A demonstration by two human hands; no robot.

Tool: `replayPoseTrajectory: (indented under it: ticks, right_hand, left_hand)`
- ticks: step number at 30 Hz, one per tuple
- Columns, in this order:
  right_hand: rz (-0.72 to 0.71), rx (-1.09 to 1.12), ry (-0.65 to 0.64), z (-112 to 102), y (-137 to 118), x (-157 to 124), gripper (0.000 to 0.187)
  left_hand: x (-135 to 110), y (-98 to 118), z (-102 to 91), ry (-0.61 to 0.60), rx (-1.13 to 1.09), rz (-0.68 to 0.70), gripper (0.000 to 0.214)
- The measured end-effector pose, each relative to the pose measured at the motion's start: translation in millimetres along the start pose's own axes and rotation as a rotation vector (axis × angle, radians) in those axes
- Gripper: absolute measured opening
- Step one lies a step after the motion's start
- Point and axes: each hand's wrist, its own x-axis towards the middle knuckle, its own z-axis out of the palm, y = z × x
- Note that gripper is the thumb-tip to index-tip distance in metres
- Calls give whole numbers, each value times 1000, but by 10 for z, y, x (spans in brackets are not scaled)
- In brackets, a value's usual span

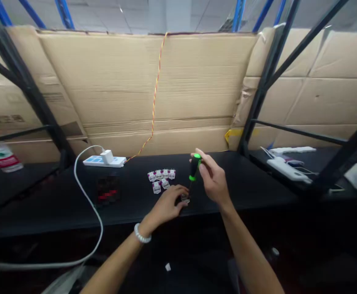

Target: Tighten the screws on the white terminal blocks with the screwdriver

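Note:
My right hand (213, 177) grips a screwdriver (194, 167) with a black and green handle, held upright with its tip down on a small part (185, 199) on the black table (252, 183). My left hand (168, 204), with a white bead bracelet at the wrist, rests on the table and pinches that small part at its fingertips. Just beyond my left hand lie several small white and pink pieces (161, 178) in two short rows.
A white power strip (104, 161) with a plugged-in charger and a white cable (90, 204) lies at the back left. A red and yellow twisted wire (155, 96) hangs down the cardboard wall. A bottle (1, 155) stands far left; white devices (285, 165) lie right. Black frame bars (259, 96) flank the table.

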Motion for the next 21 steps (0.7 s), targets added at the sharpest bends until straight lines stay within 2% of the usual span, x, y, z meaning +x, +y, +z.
replayPoseTrajectory:
  ticks: [2,6,11,17,21]
  right_hand:
    - [-24,-6,12,-2,-11,3,37]
    - [-34,-136,114,2,-33,5,35]
    - [38,75,-44,-28,-28,-4,44]
    - [-52,-194,114,-43,-40,12,36]
    - [-20,-15,-17,-66,-23,16,42]
  left_hand:
    - [1,3,-5,-2,1,-2,15]
    - [3,14,-13,-9,15,-4,15]
    - [-1,23,-14,-4,12,-7,16]
    - [-8,9,-10,2,20,-3,15]
    - [-9,0,-9,-7,3,-2,15]
